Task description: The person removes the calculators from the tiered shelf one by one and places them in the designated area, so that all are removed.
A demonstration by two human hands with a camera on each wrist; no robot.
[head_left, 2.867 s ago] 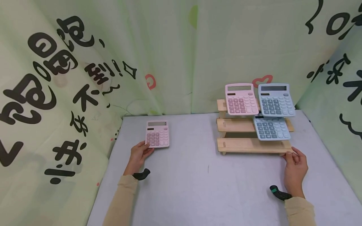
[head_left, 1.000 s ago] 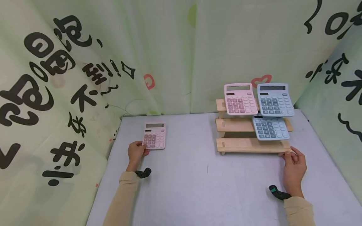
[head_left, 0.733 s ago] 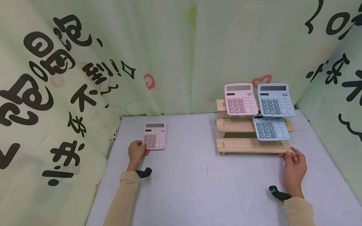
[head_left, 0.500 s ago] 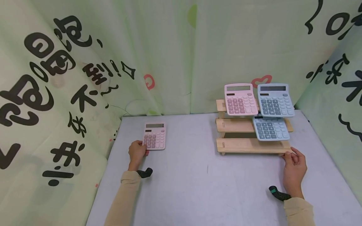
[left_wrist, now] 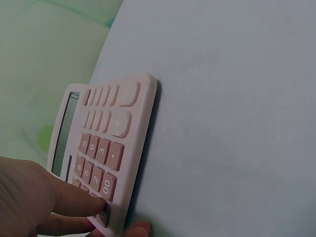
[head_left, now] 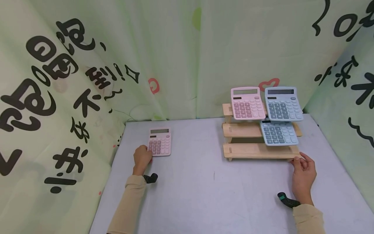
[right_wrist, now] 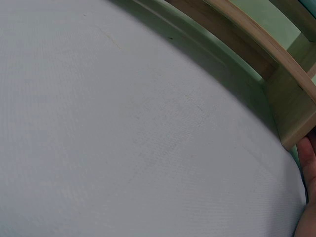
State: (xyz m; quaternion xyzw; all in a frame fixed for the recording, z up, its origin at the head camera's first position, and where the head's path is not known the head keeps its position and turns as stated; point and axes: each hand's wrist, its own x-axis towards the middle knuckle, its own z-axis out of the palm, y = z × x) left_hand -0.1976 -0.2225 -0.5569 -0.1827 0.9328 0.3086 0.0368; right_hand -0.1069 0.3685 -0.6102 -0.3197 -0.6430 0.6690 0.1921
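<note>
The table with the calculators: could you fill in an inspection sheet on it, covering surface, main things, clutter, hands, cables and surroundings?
Surface: pale table, one faint dark mark near the middle.
Main things: pink calculator in hand; wooden rack bearing another pink calculator beside an upper blue calculator, with a lower blue calculator beneath.
Clutter: nothing seen.
Hands: left hand pinches the pink calculator's corner; right hand grips the rack's lower right end.
Cables: nothing seen.
Surroundings: green curtain with black lettering.

pale worktop (right_wrist: 123, 123) fills most of view. wooden rack (right_wrist: 290, 104) upper right, slats running diagonally. right hand (right_wrist: 311, 187) at right edge, mostly cut off, fingers (right_wrist: 305, 149) at rack's lower corner. green cloth (right_wrist: 261, 23) behind rack.
</note>
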